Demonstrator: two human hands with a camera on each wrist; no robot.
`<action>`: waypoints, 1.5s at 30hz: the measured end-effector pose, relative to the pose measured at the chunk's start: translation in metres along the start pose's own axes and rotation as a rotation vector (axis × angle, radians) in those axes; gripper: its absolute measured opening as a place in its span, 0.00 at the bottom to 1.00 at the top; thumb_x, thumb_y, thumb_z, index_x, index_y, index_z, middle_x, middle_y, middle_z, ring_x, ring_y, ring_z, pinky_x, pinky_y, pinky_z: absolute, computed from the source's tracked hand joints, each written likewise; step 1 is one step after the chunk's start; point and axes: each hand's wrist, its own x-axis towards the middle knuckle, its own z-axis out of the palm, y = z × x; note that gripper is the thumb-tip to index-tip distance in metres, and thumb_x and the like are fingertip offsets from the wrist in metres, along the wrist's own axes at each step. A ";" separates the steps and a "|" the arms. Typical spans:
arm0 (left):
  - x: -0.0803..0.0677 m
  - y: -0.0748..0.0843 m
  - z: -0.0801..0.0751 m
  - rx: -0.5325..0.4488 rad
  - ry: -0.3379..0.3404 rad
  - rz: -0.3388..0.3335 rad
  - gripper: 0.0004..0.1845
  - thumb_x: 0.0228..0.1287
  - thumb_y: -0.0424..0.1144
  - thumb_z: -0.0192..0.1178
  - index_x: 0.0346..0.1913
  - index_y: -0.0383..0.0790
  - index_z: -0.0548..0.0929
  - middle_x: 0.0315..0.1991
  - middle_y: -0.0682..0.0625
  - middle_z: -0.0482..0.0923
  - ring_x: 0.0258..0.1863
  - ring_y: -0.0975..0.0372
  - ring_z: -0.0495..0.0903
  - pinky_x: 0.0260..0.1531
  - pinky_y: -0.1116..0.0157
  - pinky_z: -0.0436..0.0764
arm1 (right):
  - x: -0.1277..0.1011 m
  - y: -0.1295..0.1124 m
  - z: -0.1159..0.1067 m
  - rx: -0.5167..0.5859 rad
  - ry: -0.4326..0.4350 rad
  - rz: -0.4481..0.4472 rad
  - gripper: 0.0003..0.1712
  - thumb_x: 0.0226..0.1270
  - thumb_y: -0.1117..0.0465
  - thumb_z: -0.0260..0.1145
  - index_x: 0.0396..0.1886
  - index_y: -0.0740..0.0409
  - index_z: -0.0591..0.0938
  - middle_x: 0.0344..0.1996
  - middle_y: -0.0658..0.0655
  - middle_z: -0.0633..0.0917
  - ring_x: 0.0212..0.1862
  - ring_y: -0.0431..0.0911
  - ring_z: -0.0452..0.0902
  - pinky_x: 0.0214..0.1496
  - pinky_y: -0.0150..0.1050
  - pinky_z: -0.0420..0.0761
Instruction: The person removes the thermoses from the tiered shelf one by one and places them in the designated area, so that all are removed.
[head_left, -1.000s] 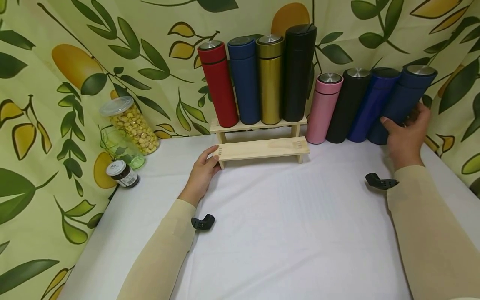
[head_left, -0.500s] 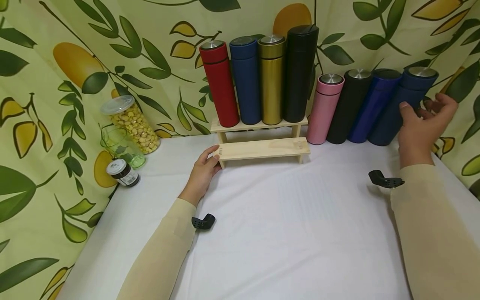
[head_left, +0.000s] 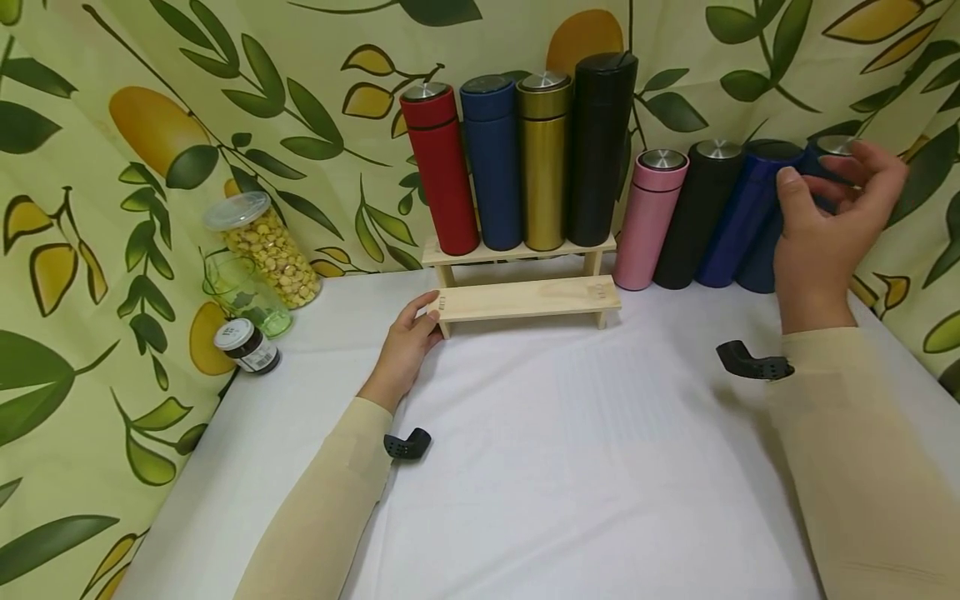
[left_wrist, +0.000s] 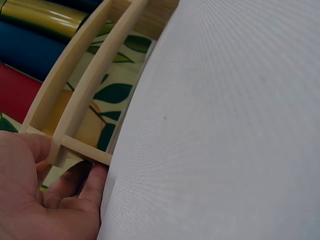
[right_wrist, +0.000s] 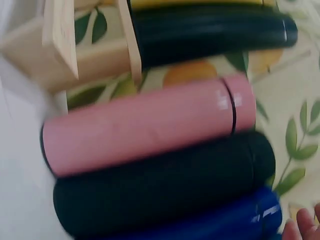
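Head view, right hand: the right hand (head_left: 825,225) is raised at the 2 o'clock corner of the white table (head_left: 570,467), thumb and fingers curled round the cap end of the outermost navy flask (head_left: 765,258); whether they clamp it or only touch it cannot be told.
Head view, flask position: the navy flask stands last in a floor row of four, at 3 o'clock from the royal-blue flask (head_left: 738,221), the black flask (head_left: 693,217) and the pink flask (head_left: 648,221).
Head view, key relation: the flask's long axis runs nearly upright, leaning back against the leaf-print cloth (head_left: 112,167); its body lies below the grip, toward 6 o'clock. The right hand is far nearer to it than the left.
Head view, left hand: the left hand (head_left: 405,342) grasps the 9 o'clock end of the wooden rack's (head_left: 525,298) lower step, thumb on top.
Head view, rack load: the upper step carries a red flask (head_left: 442,175), a blue flask (head_left: 491,167), a gold flask (head_left: 542,162) and a tall black flask (head_left: 600,150). The lower step carries nothing.
Head view, surroundings: a snack jar (head_left: 262,250), a green glass (head_left: 243,292) and a small dark jar (head_left: 246,346) stand at 9 o'clock.
Left wrist view: shows what the head view hides, the fingers (left_wrist: 82,187) tucked under the rack's end rail (left_wrist: 75,147).
Right wrist view: blurred; the pink, black and royal-blue flasks lie across the frame, fingertips (right_wrist: 305,225) at 5 o'clock. The navy flask is out of frame.
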 end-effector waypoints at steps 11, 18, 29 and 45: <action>0.000 0.000 0.000 -0.012 0.005 -0.001 0.25 0.90 0.37 0.51 0.82 0.46 0.70 0.79 0.34 0.65 0.72 0.49 0.74 0.70 0.55 0.76 | -0.026 -0.001 0.027 0.124 -0.263 -0.040 0.32 0.73 0.67 0.76 0.71 0.51 0.75 0.62 0.56 0.78 0.59 0.50 0.78 0.59 0.38 0.79; -0.002 0.000 -0.002 0.002 0.020 -0.003 0.25 0.90 0.38 0.52 0.83 0.47 0.70 0.78 0.36 0.66 0.72 0.49 0.74 0.71 0.56 0.76 | -0.032 -0.013 0.044 0.179 -0.367 -0.045 0.33 0.72 0.67 0.75 0.73 0.52 0.74 0.63 0.57 0.77 0.60 0.51 0.78 0.60 0.38 0.79; -0.001 -0.002 -0.004 -0.003 0.012 0.001 0.25 0.90 0.38 0.51 0.82 0.47 0.70 0.77 0.35 0.68 0.70 0.49 0.76 0.70 0.56 0.77 | -0.022 -0.036 0.078 0.046 -0.535 -0.039 0.40 0.73 0.59 0.76 0.80 0.48 0.69 0.65 0.52 0.76 0.66 0.49 0.76 0.64 0.38 0.75; 0.000 -0.001 0.000 -0.023 -0.002 0.013 0.24 0.90 0.37 0.51 0.82 0.46 0.71 0.78 0.34 0.66 0.71 0.48 0.75 0.69 0.55 0.77 | 0.001 -0.055 0.112 -0.061 -0.599 0.105 0.45 0.74 0.55 0.77 0.83 0.43 0.64 0.71 0.51 0.71 0.72 0.46 0.68 0.71 0.41 0.75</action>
